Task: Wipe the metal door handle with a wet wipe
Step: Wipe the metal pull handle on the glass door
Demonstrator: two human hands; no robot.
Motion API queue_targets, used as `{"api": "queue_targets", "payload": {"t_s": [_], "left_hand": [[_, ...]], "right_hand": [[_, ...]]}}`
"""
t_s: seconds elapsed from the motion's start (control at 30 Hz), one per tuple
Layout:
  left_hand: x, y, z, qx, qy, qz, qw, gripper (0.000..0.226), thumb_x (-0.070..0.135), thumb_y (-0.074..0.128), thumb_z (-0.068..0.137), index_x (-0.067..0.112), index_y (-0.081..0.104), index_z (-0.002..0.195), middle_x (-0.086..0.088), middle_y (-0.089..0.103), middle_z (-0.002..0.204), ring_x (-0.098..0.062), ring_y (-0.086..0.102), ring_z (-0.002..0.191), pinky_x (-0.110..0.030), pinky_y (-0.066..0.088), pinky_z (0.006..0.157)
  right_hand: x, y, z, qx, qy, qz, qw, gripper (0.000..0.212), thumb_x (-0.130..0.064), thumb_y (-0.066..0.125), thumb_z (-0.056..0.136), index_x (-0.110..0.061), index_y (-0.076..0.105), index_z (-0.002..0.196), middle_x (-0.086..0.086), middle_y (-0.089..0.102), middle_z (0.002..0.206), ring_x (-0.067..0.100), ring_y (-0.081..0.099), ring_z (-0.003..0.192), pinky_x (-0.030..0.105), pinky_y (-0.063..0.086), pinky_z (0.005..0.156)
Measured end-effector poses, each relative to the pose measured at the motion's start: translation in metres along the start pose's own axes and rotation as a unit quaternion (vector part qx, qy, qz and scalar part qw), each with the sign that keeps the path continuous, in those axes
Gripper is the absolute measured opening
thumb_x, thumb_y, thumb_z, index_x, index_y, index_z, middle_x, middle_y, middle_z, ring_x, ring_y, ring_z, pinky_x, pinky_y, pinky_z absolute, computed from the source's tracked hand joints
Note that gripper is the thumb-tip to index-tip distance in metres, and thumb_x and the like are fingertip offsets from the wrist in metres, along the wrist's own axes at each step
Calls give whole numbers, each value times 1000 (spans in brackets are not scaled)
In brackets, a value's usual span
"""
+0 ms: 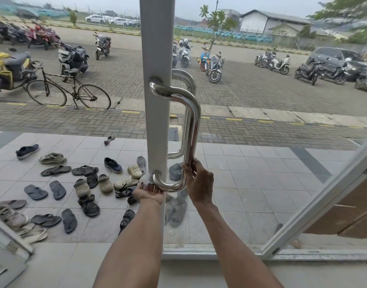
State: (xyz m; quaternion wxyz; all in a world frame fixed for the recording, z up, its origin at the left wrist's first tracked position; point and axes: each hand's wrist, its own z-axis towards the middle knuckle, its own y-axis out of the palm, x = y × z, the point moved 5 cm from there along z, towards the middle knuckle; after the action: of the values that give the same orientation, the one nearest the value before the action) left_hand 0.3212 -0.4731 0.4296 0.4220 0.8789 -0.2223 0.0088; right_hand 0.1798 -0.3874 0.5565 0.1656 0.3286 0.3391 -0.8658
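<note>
Steel door handle (192, 121) is standing vertical mid-frame; my right hand (199, 181) is gripping it low, left hand (149, 194) pinching wet wipe (146, 179) against its bottom mount.

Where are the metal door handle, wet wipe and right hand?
metal door handle (193, 121): head view, vertical bar.
wet wipe (145, 179): head view, crumpled middle.
right hand (199, 181): head view, back of hand.

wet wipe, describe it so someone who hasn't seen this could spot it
Follow the white door frame in the middle down to the lower mount of the near metal handle. The wet wipe is the small pale crumpled wad that the left hand holds against that mount; the shoes nearby lie on the tiles outside.
</note>
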Motion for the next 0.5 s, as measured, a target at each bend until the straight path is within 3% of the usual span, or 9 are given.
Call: {"api": "queue_targets", "payload": {"t_s": [0.1, 0.27, 0.33, 0.4, 0.5], "left_hand": [[-1, 0, 0, 2, 9, 66, 998, 34, 35, 38, 103, 11, 62, 96, -7, 63, 97, -20, 59, 91, -36, 47, 96], [-48, -27, -11, 4, -40, 83, 996, 37, 42, 52, 99, 13, 61, 78, 0, 68, 56, -10, 65, 55, -21, 56, 55], [-68, -31, -15, -11, -66, 66, 996, 39, 42, 53, 99, 13, 61, 73, 1, 67, 51, -9, 64, 44, -20, 55, 50], [-80, -28, -19, -31, -81, 41, 995, 46, 43, 50, 101, 12, 61, 68, -3, 64, 53, -13, 62, 45, -25, 58, 62], [-70, -21, -20, -19, -67, -4, 998, 55, 60, 47, 94, 7, 61, 90, -15, 63, 88, -28, 63, 84, -42, 50, 99]], "right_hand": [[-2, 0, -1, 5, -4, -5, 1000, 34, -32, 66, 94, -10, 68, 121, 2, 77, 98, 14, 74, 85, 1, 37, 72], [-4, 0, -3, 11, -5, -5, 1000, 29, -28, 67, 93, -10, 70, 115, 1, 78, 90, 10, 70, 81, -11, 30, 65], [-5, 0, -3, 13, -6, -1, 1000, 29, -29, 67, 93, -9, 70, 115, 2, 78, 89, 8, 67, 86, -12, 30, 64], [-5, -1, -3, 10, -2, -3, 1000, 32, -31, 67, 93, -10, 70, 117, 1, 78, 92, 11, 71, 79, -8, 34, 66], [-5, -1, -2, 6, 0, -1, 1000, 32, -31, 67, 93, -11, 69, 118, 1, 78, 94, 12, 72, 79, -4, 36, 68]]}}
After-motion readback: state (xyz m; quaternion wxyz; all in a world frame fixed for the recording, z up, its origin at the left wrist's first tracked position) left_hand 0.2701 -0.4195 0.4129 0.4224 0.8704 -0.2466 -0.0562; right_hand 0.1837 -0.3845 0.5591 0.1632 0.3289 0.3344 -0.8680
